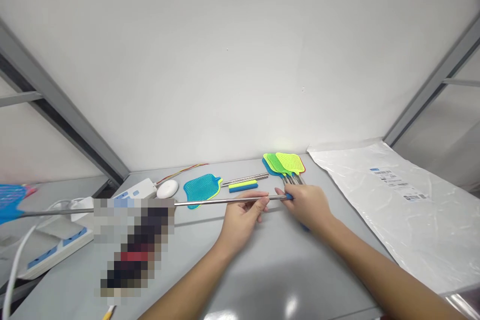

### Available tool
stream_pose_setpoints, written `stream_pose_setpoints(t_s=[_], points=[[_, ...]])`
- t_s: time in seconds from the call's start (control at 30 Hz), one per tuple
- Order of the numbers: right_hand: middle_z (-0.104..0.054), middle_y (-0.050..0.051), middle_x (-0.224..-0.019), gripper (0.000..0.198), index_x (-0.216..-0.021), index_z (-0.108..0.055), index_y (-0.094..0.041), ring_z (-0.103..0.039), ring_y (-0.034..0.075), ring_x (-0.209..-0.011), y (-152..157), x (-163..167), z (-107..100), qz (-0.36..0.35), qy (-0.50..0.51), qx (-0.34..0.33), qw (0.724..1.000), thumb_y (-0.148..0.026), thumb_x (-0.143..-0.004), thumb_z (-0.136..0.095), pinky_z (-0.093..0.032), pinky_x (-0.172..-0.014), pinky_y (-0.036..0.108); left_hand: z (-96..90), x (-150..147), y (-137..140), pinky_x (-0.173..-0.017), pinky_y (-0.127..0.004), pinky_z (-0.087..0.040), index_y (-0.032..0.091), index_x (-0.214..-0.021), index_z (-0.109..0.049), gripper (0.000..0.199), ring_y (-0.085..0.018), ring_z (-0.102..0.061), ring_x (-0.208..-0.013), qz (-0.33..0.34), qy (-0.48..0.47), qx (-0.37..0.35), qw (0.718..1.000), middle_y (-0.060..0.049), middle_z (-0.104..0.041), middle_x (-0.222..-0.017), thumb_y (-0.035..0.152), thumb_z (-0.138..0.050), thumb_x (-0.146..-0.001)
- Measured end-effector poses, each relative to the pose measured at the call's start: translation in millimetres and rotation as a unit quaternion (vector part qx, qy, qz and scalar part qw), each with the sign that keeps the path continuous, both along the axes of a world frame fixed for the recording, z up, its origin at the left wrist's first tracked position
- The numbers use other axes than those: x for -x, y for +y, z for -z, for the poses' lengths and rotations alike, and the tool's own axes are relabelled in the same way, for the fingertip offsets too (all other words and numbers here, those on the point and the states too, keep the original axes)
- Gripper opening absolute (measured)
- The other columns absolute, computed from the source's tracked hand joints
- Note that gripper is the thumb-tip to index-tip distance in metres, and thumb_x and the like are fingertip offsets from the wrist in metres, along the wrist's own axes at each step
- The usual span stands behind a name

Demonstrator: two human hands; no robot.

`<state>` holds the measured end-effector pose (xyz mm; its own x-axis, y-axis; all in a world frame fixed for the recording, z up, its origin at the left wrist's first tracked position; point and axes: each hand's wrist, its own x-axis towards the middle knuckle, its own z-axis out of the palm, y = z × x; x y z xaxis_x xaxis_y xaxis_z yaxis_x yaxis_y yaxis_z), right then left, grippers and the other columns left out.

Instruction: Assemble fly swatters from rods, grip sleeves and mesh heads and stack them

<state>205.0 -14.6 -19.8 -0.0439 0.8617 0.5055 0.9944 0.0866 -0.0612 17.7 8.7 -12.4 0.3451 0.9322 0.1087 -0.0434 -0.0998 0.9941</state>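
A long fly swatter with a stretched-out metal rod [210, 202] lies across both my hands. Its blue mesh head [9, 202] reaches the far left edge of the view. My left hand [240, 222] holds the rod with thumb and fingers closed about it. Around the blue handle end, my right hand [309, 205] is wrapped, hiding most of the grip. Just behind that hand rests a fanned pile of yellow, green and blue fly swatters [289, 162]. Beyond my left hand lie a blue swatter [200, 190] over a yellow-edged one, metal rods [245, 179] and blue and yellow handles [243, 187].
A large white plastic mailer [390, 195] with a label covers the table's right side. At left are power strips [56, 252] with cables, a white round device [167, 189] and a pixelated dark object [138, 245]. A pale wall [240, 70] backs the grey table [285, 280].
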Motion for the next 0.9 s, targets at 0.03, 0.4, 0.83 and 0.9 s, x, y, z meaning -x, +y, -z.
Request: stream_pose_setpoints(t_s=[0.03, 0.4, 0.83, 0.9], points=[[-0.056, -0.002, -0.050, 0.045, -0.058, -0.050, -0.019, -0.041, 0.010, -0.045, 0, -2, -1, 0.001, 0.002, 0.000, 1.000, -0.045, -0.094, -0.042, -0.012, -0.050, 0.028, -1.0, 1, 0, -0.051, -0.023, -0.041, 0.016, -0.096, -0.069, 0.030, -0.009, -0.052, -0.052, -0.001, 0.002, -0.002, 1.000, -0.002, -0.063, -0.070, 0.041, -0.068, -0.079], [-0.053, -0.003, -0.050, 0.044, -0.058, -0.045, -0.019, -0.041, 0.010, -0.046, 5, -27, -3, 0.017, 0.006, 0.006, 1.000, -0.046, -0.094, -0.040, -0.014, -0.050, 0.026, -2.2, 25, 24, -0.054, -0.025, -0.041, 0.017, -0.082, -0.064, 0.030, -0.009, -0.051, -0.046, -0.017, -0.014, -0.032, 0.999, 0.000, -0.058, -0.067, 0.044, -0.053, -0.089], [-0.046, -0.003, -0.046, 0.045, -0.056, -0.043, -0.019, -0.034, 0.010, -0.045, 7, -41, -10, 0.016, 0.011, -0.023, 1.000, -0.047, -0.091, -0.042, -0.015, -0.049, 0.026, -11.3, 31, 25, -0.047, -0.025, -0.018, 0.019, -0.061, -0.033, 0.042, -0.008, -0.019, -0.051, -0.102, -0.108, -0.029, 0.989, 0.006, -0.018, -0.060, 0.043, -0.050, -0.090], [-0.046, -0.003, -0.046, 0.045, -0.056, -0.043, -0.019, -0.033, 0.010, -0.045, 7, -41, -9, 0.016, 0.013, -0.015, 1.000, -0.047, -0.091, -0.042, -0.014, -0.049, 0.026, -11.2, 32, 26, -0.047, -0.025, -0.019, 0.019, -0.062, -0.037, 0.040, -0.008, -0.020, -0.050, -0.109, -0.093, -0.019, 0.989, 0.006, -0.018, -0.057, 0.044, -0.051, -0.090]])
